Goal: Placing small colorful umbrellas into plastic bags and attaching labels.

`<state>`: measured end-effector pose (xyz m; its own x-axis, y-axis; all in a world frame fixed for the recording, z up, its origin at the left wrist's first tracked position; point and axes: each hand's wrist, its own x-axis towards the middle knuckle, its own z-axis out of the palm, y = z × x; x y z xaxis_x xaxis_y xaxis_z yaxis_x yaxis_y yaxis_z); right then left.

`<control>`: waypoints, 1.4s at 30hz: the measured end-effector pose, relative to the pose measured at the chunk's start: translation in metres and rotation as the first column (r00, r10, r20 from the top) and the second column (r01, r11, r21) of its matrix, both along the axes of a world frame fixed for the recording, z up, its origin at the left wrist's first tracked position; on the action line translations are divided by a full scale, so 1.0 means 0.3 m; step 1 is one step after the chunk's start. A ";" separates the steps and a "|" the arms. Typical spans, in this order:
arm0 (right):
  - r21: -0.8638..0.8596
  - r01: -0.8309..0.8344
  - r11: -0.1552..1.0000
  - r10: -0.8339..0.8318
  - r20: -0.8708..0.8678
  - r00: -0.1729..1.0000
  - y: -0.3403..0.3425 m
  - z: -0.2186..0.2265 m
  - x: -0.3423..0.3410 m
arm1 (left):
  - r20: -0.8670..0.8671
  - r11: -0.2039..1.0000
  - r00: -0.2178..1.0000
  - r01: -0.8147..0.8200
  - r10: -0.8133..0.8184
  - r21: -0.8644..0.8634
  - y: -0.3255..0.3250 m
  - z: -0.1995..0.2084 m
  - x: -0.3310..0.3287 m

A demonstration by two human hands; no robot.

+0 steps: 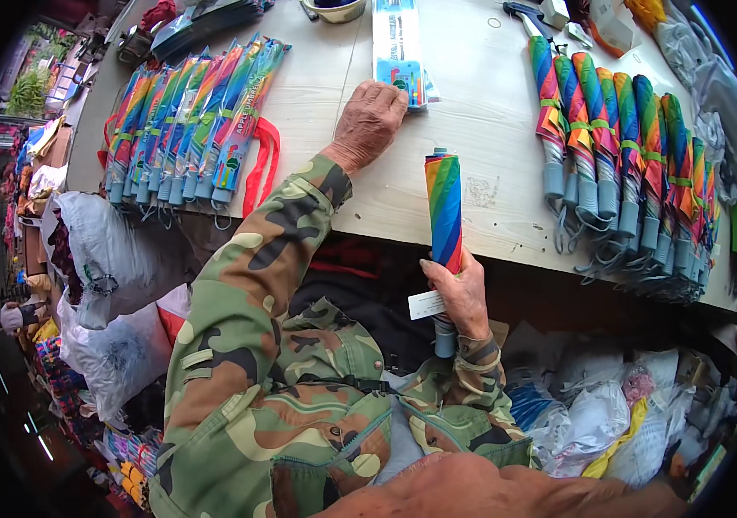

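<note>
- Rainbow umbrella (444, 207): folded, in right hand (463, 293), in front of the body at the table's near edge.
- Right fingers closed round its lower part; thumb lies across the near side. Most of the canopy sticks out above the grip, grey handle (445, 338) below.
- Look: slim roll, slightly tilted, lengthwise bands of yellow, green, blue, red-orange; small pale tip on top.
- White tag (426, 304) hangs out left of the grip, just under the thumb.
- Left hand (370, 123): palm down, fingers bent, fingertips touching the lower end of the printed clear sleeves (398, 43); cannot tell if they pinch.
- Table (316, 69): pale top, sleeves lying lengthwise on it.
- Left on table: row of sleeved umbrellas (191, 121), handles toward the person, red strap (265, 164) beside.
- Right on table: pile of unsleeved umbrellas (632, 155), rainbow, green bands round them, grey handles overhanging the edge.
- Far edge: bowl (335, 12), partly cut off.
- Below: white plastic bags (118, 250) at left.
</note>
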<state>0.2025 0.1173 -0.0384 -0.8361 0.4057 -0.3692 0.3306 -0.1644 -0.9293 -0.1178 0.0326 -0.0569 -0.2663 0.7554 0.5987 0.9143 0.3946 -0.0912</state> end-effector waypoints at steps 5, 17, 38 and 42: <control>-0.067 0.047 0.997 -0.048 -0.001 0.999 0.000 -0.011 0.006 | -0.014 0.990 0.998 0.059 -0.058 0.130 0.031 -0.001 0.007; -0.006 0.028 1.000 -0.028 0.022 0.999 0.015 -0.020 0.012 | 0.230 0.998 0.972 0.060 -0.050 -0.033 -0.010 0.046 -0.021; 0.004 0.028 1.000 -0.028 0.006 1.000 0.030 -0.037 0.046 | 0.136 1.000 0.990 -0.025 0.028 -0.018 -0.165 0.053 0.535; 0.046 0.007 0.999 -0.008 0.037 0.999 0.042 -0.046 0.068 | 0.355 0.999 0.934 -0.033 0.036 -0.015 -0.187 0.030 0.570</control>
